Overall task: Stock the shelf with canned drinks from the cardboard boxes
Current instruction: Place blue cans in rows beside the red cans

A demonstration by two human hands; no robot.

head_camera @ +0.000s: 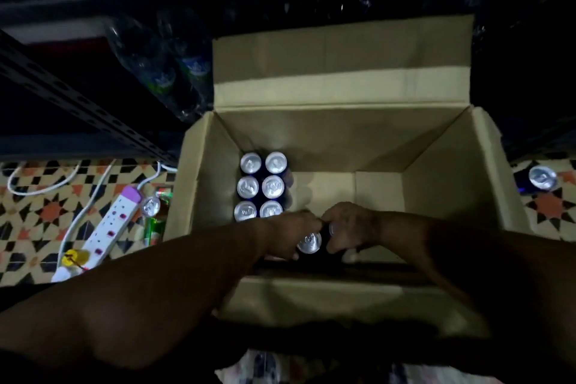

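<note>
We have both hands down inside the open brown cardboard box (pixel 442 184), at its near wall; our left hand (pixel 290 235) and right hand (pixel 349 227) meet around one dark can with a silver top (pixel 309 242), fingers curled and closed on its sides, the can standing nearly upright with its long axis pointing up at us; a second top seems to show under the right fingers, though we cannot tell for sure. Just beyond the left hand stands a block of six dark silver-topped cans (pixel 261 186), two wide and three deep, against the left wall; the left hand is the nearer to it. The right half of the box floor lies bare, so we judge there is room to lift straight up; the dark metal shelf (pixel 78 103) waits beyond the far flap.
</note>
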